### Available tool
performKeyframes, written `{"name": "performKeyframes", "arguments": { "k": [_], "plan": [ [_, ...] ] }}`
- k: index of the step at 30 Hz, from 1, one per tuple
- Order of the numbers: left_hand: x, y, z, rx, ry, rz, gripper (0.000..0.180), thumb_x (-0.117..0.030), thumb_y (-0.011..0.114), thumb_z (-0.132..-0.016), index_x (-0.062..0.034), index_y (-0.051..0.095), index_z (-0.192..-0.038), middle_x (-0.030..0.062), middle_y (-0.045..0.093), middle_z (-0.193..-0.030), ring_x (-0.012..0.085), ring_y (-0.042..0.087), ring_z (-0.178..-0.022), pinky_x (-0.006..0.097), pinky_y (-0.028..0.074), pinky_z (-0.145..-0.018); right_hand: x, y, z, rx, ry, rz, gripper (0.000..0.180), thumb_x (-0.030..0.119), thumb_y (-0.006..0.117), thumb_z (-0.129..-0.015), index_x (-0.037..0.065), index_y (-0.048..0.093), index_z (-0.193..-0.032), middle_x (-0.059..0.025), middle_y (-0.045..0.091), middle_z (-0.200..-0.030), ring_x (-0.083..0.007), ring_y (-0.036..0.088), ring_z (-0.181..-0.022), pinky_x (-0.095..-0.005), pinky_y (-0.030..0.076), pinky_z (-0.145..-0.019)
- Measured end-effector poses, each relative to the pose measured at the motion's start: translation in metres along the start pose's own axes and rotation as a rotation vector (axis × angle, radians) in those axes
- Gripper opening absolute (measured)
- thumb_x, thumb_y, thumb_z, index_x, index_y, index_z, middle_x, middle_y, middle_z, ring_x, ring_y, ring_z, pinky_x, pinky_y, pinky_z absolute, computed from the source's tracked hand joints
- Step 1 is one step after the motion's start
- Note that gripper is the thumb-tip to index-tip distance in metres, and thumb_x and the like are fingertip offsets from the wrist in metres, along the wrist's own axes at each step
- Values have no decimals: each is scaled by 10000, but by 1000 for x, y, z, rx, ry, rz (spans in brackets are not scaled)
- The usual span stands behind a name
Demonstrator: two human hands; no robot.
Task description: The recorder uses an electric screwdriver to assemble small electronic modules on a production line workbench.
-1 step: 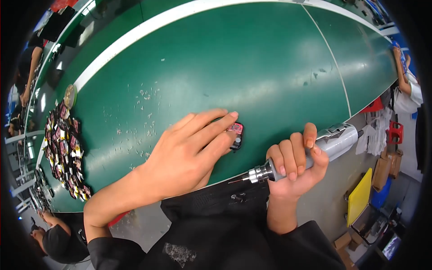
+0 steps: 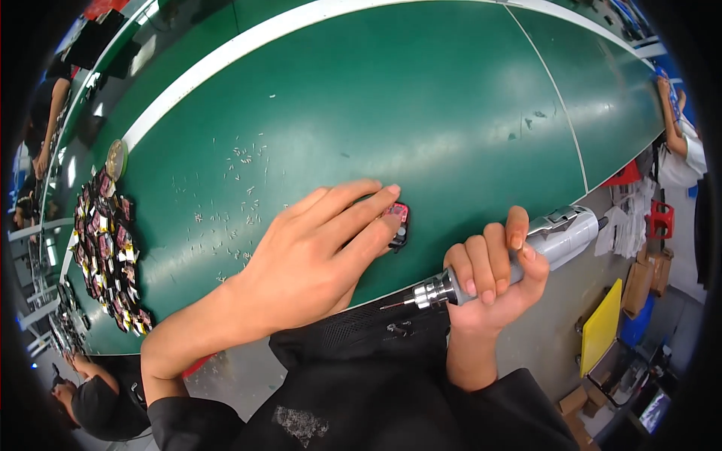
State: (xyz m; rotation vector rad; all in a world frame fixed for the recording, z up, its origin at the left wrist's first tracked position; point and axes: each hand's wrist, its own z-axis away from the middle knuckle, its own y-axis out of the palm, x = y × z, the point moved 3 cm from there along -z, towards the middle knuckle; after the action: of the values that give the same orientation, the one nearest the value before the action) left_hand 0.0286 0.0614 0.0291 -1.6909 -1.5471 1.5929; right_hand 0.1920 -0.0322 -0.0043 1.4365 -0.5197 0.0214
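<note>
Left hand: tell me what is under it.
Under the left hand lies a small red and black part on the green table; only its right end shows past the fingertips, the rest is covered.

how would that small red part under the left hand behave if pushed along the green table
The small red part looks flat and thin, so it would probably slide rather than roll or tip. It seems light for its size; the left hand pins it with fingertips alone. The green table looks smooth, so the part may skid easily.
</note>
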Motion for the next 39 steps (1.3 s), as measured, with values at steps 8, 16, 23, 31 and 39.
{"name": "performKeyframes", "arguments": {
  "k": [8,16,23,31,39],
  "plan": [
    [-3,-2,-6,48,-25,159,285,67,655,-717,39,611,-997,161,634,-1113,335,607,-975,395,524,-784,-16,6,25,14,78,71,87,158,440,-878,78,465,-898,7,389,-513,-116,404,-415,-291,412,-502],
    [-9,10,0,-114,27,-108,275,44,685,-682,62,588,-938,176,630,-1019,306,619,-877,348,544,-624,-29,7,35,-6,122,181,87,156,451,-884,72,469,-892,9,388,-509,-115,408,-419,-288,411,-484],
    [-12,19,2,-162,199,-225,337,8,649,-609,109,615,-929,206,637,-975,293,632,-807,323,541,-552,-36,9,37,-56,184,182,81,139,460,-894,62,479,-910,-18,414,-537,-136,432,-436,-302,412,-513],
    [-35,24,10,-109,258,-300,346,-31,640,-593,137,620,-895,245,640,-953,328,651,-835,335,562,-609,-35,9,37,-103,140,267,105,145,464,-888,49,471,-929,-35,423,-528,-140,417,-430,-298,384,-452],
    [-35,26,20,-44,190,-263,375,-20,655,-615,152,631,-948,268,635,-1033,361,644,-957,365,568,-762,18,37,6,205,103,375,150,218,488,-915,79,434,-935,1,410,-531,-106,390,-402,-292,367,-455]
  ]
}}
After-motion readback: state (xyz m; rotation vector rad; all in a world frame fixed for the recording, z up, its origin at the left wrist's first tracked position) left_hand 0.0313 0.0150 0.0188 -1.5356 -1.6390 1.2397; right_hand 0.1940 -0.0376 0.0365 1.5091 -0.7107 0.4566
